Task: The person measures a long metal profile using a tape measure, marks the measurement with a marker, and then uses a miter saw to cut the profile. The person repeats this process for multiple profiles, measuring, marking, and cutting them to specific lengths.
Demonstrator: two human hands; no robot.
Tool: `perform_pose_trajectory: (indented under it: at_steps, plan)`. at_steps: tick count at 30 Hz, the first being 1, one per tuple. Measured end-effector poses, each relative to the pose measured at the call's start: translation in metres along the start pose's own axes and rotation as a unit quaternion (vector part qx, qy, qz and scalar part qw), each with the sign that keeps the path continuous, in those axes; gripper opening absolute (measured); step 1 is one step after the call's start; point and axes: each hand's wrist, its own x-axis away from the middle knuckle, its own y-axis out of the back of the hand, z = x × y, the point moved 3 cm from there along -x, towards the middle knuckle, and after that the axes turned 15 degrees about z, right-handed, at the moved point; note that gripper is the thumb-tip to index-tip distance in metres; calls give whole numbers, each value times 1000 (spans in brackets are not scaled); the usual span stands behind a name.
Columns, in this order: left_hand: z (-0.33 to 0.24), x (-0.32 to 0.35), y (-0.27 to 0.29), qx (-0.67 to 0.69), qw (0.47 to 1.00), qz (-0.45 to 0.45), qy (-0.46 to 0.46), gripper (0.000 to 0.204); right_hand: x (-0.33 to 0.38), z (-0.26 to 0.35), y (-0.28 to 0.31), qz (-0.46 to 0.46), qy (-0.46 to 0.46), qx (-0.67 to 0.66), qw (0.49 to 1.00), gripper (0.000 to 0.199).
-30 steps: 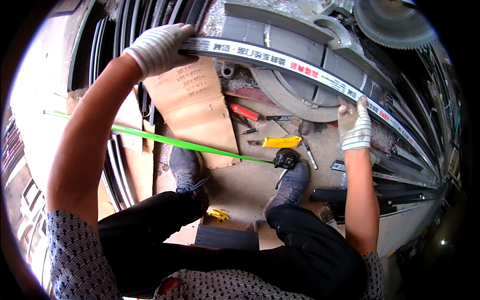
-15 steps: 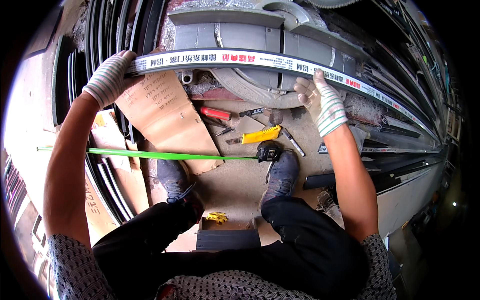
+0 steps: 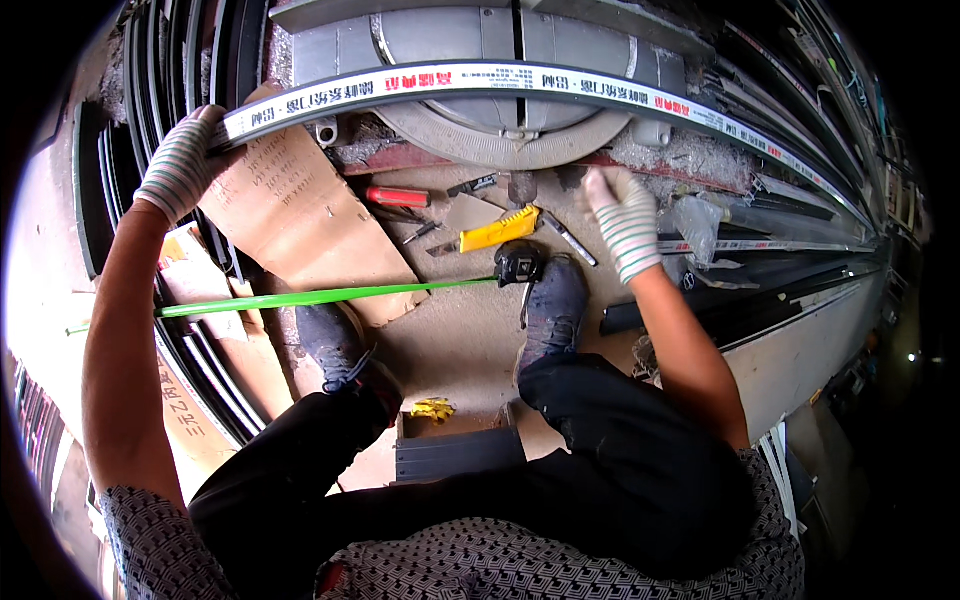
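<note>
My left hand [image 3: 180, 168], in a striped knit glove, is closed around the left end of a long dark aluminium profile [image 3: 460, 80] with a printed white strip along it. The profile runs across the saw's round base [image 3: 450, 125] and off to the right. My gloved right hand [image 3: 625, 222] is below the profile, apart from it, fingers loosely apart and slightly blurred, with nothing seen in them. A tape measure [image 3: 518, 264] sits by my right shoe, its green blade [image 3: 330, 295] drawn out to the left.
On the floor lie a yellow utility knife [image 3: 500, 229], a red-handled tool [image 3: 398, 196], a marker [image 3: 568, 238] and written-on cardboard [image 3: 305, 225]. Dark profiles [image 3: 780, 295] are stacked at the right, more [image 3: 190, 60] at the far left. A small box [image 3: 458, 455] lies between my legs.
My right hand has left the profile's underside and come down toward me. My left hand still grips the profile's end. The whole view has shifted a little.
</note>
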Motion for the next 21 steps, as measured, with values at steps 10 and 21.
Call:
perform_pose_trajectory:
  at_steps: [10, 21]
  plan:
    - [-7, -4, 1, -15, 999, 15, 28, 37, 48, -59, 0, 41, 23, 565, 824, 32]
    - [-13, 1, 6, -52, 999, -13, 4, 41, 66, -39, -69, 227, 145, 599, 754, 72]
